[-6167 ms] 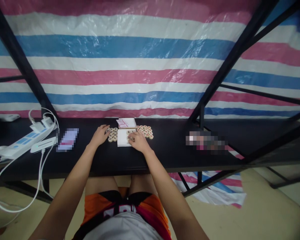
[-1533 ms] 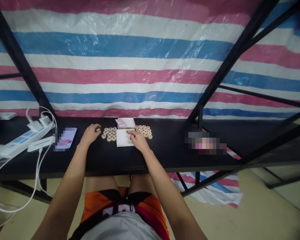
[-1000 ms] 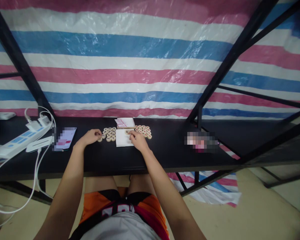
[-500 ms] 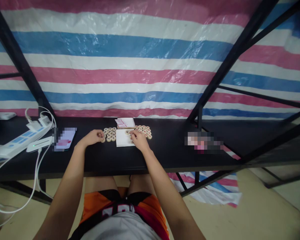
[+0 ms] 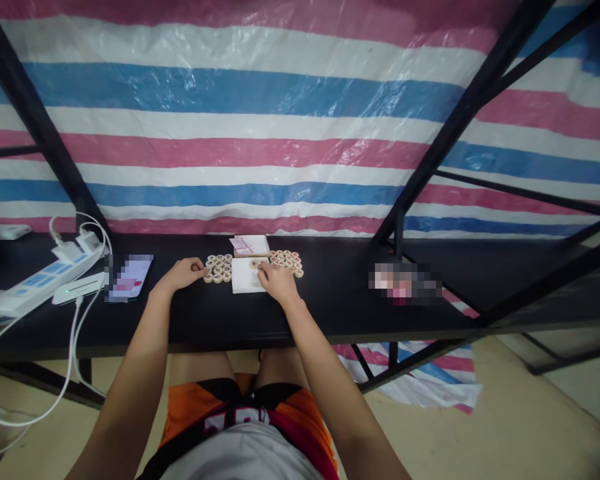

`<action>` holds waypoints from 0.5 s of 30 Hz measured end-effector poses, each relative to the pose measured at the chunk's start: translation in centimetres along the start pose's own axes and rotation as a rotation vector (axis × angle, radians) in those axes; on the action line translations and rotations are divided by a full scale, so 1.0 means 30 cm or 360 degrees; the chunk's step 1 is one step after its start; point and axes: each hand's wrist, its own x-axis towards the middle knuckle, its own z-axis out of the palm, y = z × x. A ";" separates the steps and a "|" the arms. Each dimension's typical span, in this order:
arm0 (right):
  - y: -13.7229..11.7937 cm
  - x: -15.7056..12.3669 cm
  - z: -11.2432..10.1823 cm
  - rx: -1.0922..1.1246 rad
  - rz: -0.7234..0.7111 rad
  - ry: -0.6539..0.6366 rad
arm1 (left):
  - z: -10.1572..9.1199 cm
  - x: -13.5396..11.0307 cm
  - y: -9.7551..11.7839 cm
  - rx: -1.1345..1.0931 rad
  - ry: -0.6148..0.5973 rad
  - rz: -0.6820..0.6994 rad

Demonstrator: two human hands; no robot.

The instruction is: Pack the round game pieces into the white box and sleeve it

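Observation:
Round wooden Chinese chess pieces with dark characters lie in close rows on the black table. Curled at their left edge, my left hand has its fingertips by the outermost pieces; whether it grips one is hidden. A white box part lies flat right of these rows. Over its right half, my right hand is closed, with its fingertips on a chess piece; a dark-marked chess piece shows just left of them. Red-marked chess pieces form a group behind and right of that hand.
Behind the white box part stands an open box with a pink and white paper. On the left are a phone, a white power strip and cables. A blurred-out item lies right; striped sheeting hangs behind.
My left hand has shifted slightly, and the lower-left piece near it now sits closer in line with its rows. My right hand has moved slightly left over the white box part.

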 end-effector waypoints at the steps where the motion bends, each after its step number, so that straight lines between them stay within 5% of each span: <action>1: -0.004 -0.001 -0.002 -0.0015 -0.0010 -0.0018 | 0.003 0.003 -0.004 -0.0020 -0.0014 0.0011; 15: 0.011 0.001 0.014 0.0416 -0.0359 -0.0033 | 0.022 0.018 -0.024 -0.0080 -0.0041 0.0093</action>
